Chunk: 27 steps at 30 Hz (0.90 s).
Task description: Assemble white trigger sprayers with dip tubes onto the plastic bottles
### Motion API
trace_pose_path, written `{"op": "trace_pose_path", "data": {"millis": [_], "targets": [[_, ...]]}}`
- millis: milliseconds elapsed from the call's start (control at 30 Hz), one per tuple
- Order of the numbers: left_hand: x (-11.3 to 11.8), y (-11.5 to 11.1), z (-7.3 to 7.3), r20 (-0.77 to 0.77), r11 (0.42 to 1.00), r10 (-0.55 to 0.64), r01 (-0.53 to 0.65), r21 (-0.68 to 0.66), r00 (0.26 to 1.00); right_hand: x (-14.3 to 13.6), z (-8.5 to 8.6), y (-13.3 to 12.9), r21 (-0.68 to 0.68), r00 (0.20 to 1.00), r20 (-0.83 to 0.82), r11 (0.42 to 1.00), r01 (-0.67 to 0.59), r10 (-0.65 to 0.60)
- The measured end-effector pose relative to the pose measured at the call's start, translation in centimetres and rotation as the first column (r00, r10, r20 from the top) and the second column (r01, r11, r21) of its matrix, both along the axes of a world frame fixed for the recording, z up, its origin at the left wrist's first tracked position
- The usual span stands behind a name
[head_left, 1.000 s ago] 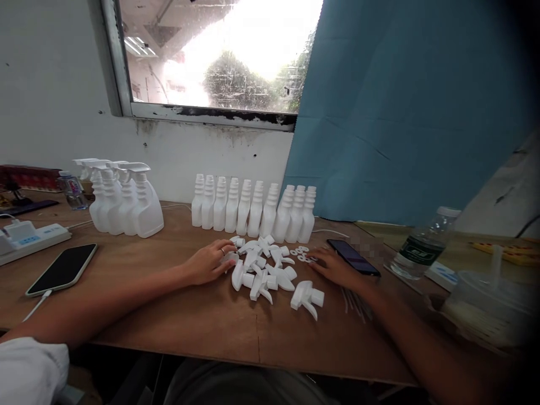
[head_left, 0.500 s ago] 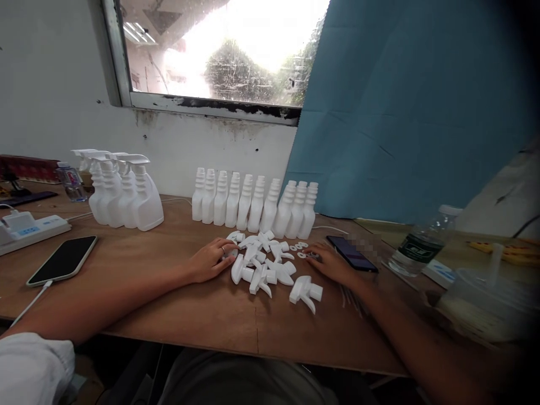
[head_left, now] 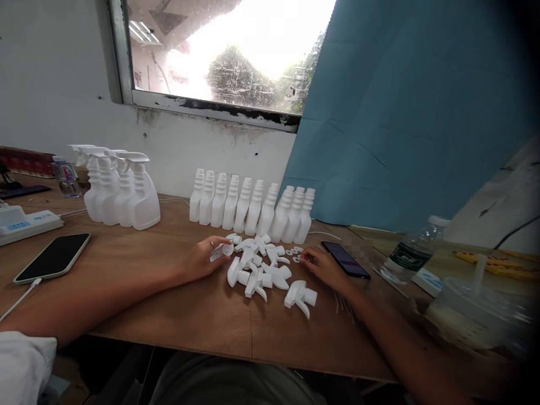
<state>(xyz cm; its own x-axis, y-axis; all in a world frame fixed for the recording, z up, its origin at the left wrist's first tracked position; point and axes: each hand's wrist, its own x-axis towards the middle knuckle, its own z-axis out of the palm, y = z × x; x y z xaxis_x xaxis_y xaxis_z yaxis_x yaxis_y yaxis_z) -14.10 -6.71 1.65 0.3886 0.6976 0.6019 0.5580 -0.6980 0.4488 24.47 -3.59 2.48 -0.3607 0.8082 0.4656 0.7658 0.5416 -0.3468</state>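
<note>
Spray heads (head_left: 255, 281) lie piled on the table (head_left: 189, 315) between my hands, my left hand (head_left: 194, 263) holding one with curled fingers, and I can't tell if my right hand (head_left: 324, 268) pinches any small white rings (head_left: 296, 260), but its bump could send them sliding under the pile.

Open-necked white plastic bottles (head_left: 244, 205), far: 10 | white plastic trigger-topped bottles (head_left: 145, 199), left: 4 | flat black-screened phones (head_left: 54, 257): 2 | clear labelled plastic water bottles (head_left: 408, 256): 2
</note>
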Motion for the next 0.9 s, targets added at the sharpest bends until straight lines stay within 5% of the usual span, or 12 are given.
{"op": "trace_pose_path", "data": {"millis": [233,433,567,767,900], "targets": [[2.0,-5.3,1.4,0.091,0.947,-0.320,0.318,0.038,0.943,-5.3,3.8,-6.6,0.170,0.987,-0.155,0.984,0.057,-0.031],[2.8,-6.8,0.6,0.105,0.861,-0.395,0.407,-0.304,0.913,-11.1,3.1,-13.1,0.314,0.931,-0.129,0.904,-0.289,0.342],[2.8,-6.4,0.2,0.042,0.862,-0.406,0.398,-0.315,0.913,-12.6,1.4,-13.3,0.321,0.897,-0.023,0.853,-0.412,0.442],[2.9,-6.4,0.2,0.019,0.884,-0.357,0.345,-0.315,0.934,-12.7,0.9,-13.3,0.208,0.907,0.028,0.885,-0.416,0.420],[3.0,-6.3,0.3,-0.122,0.890,-0.431,0.400,-0.217,0.894,-12.7,0.9,-13.7,0.170,0.915,0.009,0.901,-0.399,0.404]]}}
